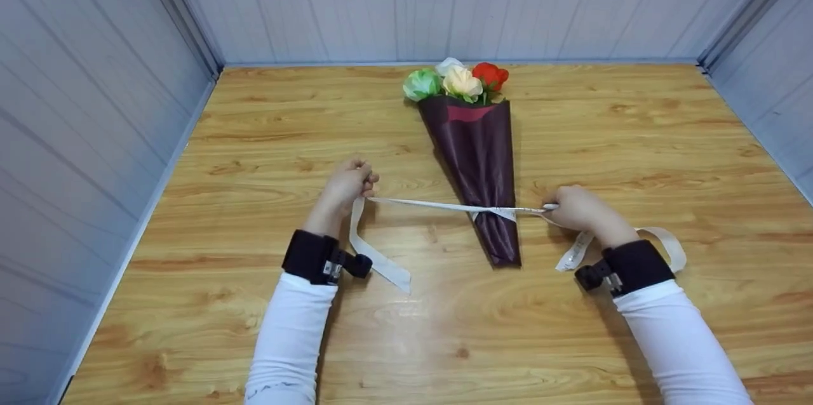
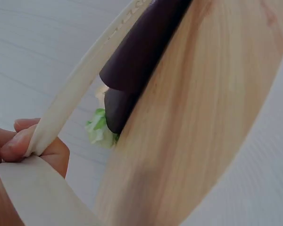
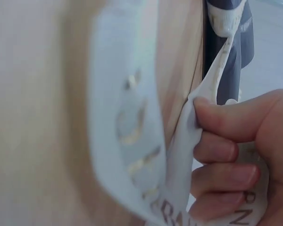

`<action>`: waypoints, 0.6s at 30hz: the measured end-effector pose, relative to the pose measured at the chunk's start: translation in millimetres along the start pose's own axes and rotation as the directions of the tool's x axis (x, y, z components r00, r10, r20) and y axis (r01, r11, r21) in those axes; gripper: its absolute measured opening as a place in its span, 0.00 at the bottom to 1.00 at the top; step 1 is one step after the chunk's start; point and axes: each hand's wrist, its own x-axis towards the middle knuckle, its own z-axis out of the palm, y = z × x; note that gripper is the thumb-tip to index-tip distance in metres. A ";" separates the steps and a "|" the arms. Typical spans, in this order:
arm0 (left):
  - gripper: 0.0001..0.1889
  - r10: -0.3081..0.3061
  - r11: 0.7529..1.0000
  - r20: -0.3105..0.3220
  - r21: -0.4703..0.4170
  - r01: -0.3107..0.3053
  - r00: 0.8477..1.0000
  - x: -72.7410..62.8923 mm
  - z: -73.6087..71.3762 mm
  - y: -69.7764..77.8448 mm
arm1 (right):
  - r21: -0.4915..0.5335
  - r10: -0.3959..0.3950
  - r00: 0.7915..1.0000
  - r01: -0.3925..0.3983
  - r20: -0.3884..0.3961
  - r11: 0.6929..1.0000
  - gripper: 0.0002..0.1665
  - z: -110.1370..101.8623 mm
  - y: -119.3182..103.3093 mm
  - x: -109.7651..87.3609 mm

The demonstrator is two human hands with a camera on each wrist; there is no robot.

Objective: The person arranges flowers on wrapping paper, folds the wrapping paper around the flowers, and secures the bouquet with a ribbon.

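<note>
A bouquet (image 1: 476,164) in dark purple wrapping paper lies on the table, its green, white, cream and red flowers (image 1: 462,82) pointing to the back wall. Around its lower part runs a white ribbon (image 1: 438,205), stretched taut to both sides. Left of the bouquet, my left hand (image 1: 349,184) pinches one end, and a loose tail hangs below it; the left wrist view shows the ribbon (image 2: 66,101) between thumb and fingers. On the other side my right hand (image 1: 575,207) grips the other end. Gold lettering shows on the loose ribbon (image 3: 132,122) in the right wrist view.
The wooden table (image 1: 267,132) meets a pale panelled wall (image 1: 413,5) at the back. Similar panels (image 1: 82,138) stand along the left and right sides. Black straps with small cameras (image 1: 311,257) sit on both wrists.
</note>
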 end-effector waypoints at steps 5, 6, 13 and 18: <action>0.07 -0.007 1.000 -0.078 0.016 0.008 0.997 0.7 -14.0 -10.8 | 0.002 0.015 1.000 -0.015 0.002 1.000 0.07 -0.7 7.2 -3.3; 0.07 -0.006 1.000 -0.086 0.013 0.007 0.996 1.0 -15.7 -10.8 | 0.011 0.023 1.000 -0.023 0.006 1.000 0.07 -1.7 8.2 -3.8; 0.07 -0.032 0.999 -0.118 0.019 0.034 0.993 1.7 -28.8 -10.9 | 0.048 0.076 0.997 -0.078 0.029 0.996 0.08 -4.8 13.8 -4.1; 0.07 -0.051 0.999 -0.141 -0.003 0.051 0.989 0.4 -39.5 -10.9 | 0.093 0.094 0.995 -0.097 0.039 0.991 0.09 -2.7 18.5 -3.4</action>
